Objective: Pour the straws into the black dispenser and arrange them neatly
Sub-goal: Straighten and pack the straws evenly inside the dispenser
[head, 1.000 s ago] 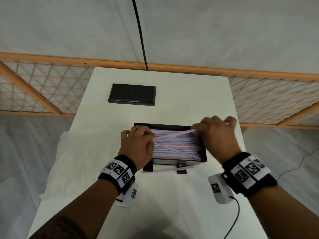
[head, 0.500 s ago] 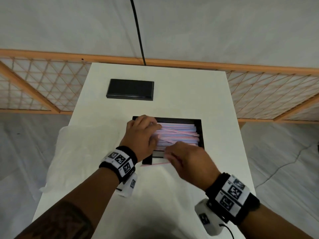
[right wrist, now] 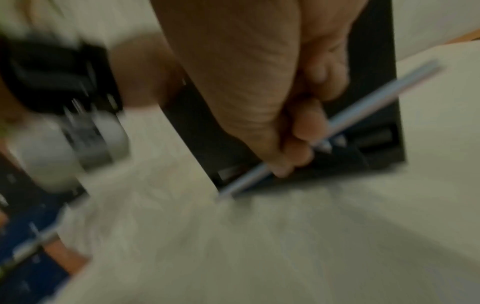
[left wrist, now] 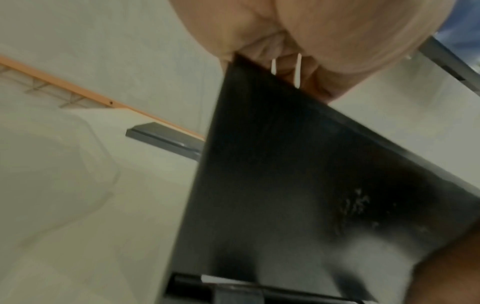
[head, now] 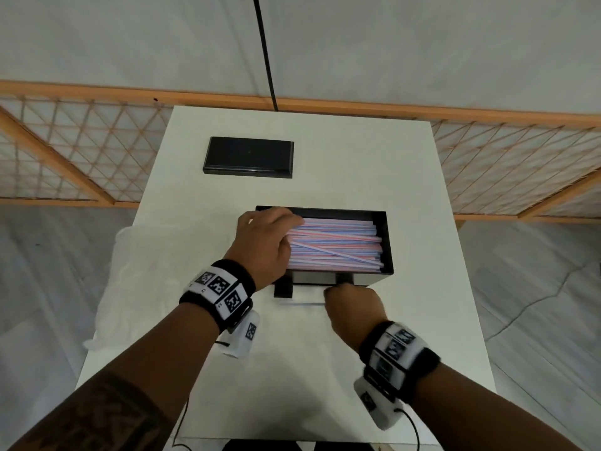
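Observation:
The black dispenser (head: 385,242) stands open in the middle of the white table (head: 325,369), filled with pink, blue and white striped straws (head: 338,245); a few lie crossed on top. My left hand (head: 266,242) rests over the dispenser's left end, fingers curled over the straws' ends and the box's side wall (left wrist: 285,164). In front of the dispenser, my right hand (head: 349,304) pinches a loose straw (head: 300,303) that lies by the dispenser's foot. The blurred right wrist view shows my fingers (right wrist: 301,131) curled round that straw (right wrist: 376,96).
The dispenser's black lid (head: 248,156) lies flat at the table's far left. A crumpled clear plastic bag (head: 156,271) hangs over the left table edge. A wooden lattice rail (head: 504,157) and a black cable (head: 265,50) stand behind the table.
My right hand left the dispenser's right end, came down to the front and took hold of the loose straw on the table. The left hand stayed on the straws' left end.

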